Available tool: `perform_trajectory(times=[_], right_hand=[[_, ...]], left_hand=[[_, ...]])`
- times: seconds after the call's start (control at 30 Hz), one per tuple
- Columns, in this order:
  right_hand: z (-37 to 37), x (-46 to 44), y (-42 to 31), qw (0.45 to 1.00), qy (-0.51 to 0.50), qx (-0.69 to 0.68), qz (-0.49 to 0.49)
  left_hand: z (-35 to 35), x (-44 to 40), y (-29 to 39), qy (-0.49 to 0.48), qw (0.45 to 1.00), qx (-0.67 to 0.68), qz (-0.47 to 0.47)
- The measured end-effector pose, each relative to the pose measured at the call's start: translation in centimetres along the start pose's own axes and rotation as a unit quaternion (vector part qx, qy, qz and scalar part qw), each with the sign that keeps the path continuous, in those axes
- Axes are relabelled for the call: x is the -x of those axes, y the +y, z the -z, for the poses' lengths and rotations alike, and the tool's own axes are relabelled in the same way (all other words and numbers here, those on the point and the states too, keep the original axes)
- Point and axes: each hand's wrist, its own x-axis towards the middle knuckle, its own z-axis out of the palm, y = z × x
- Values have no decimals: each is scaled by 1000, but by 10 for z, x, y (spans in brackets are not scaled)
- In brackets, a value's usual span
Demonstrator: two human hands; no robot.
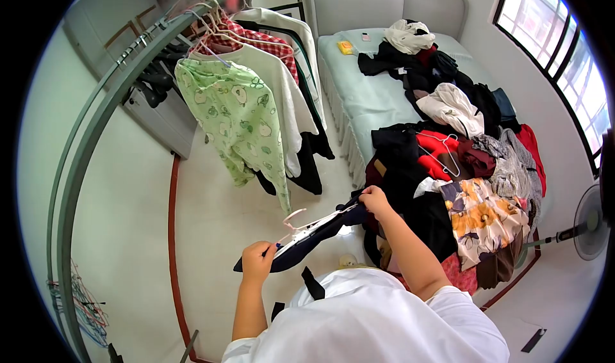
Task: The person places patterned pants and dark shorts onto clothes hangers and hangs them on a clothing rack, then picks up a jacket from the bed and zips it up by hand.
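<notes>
A dark navy garment [300,250] hangs between my two hands in front of my body, on a pale hanger [298,236] with its hook pointing up. My left hand [259,262] is closed around the hanger's left end and the cloth there. At the other end, my right hand [377,203] pinches the garment's upper corner. Most of the garment's lower part is hidden by the viewing angle. Just beyond the hook is the bottom of a green patterned garment [234,104] on the rack.
A metal clothes rack [96,136] arches along the left, carrying several garments. Loose wire hangers [86,308] hang low on its left side. On the right, a bed [359,94] bears a large clothes pile [448,100] with a white hanger [442,155]. A fan [588,222] stands at far right.
</notes>
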Motion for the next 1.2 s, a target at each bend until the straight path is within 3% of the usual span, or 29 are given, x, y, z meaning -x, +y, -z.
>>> perform_trajectory(times=[0.07,0.17,0.3,0.37,0.43,0.53,0.63,0.7,0.8,0.9,0.97,1.0,1.2], right_hand=[[-5,17,-23,982,21,146,117],[-18,59,-70,945,7,222,239],[-38,82,-93,924,-49,240,294],[-31,73,-97,870,-40,250,422],[-23,70,-104,860,-47,238,450],[-12,63,-109,777,-23,247,579],[-5,42,-108,726,-122,328,592],[-6,39,-107,725,-170,354,566],[-9,40,-102,771,-312,242,500],[-7,54,-106,830,-301,199,426],[-7,61,-106,839,-304,182,413],[-7,65,-105,852,-302,179,388],[-23,89,-77,907,-296,66,294]], left_hand=[[-2,-3,2,4,1000,-11,17],[-6,-8,3,31,999,-15,27],[0,-22,9,77,996,-43,32],[7,-26,8,87,995,-39,24],[12,-27,5,95,994,-41,25],[17,-30,7,118,993,-17,24],[23,-35,13,110,992,-53,-10],[27,-35,10,130,988,-75,-21],[34,-37,9,164,979,-116,-41],[39,-32,-3,190,965,-174,-56],[39,-22,-17,226,944,-237,-33],[41,-18,-20,224,944,-240,13],[37,-9,-33,337,898,-272,80]])
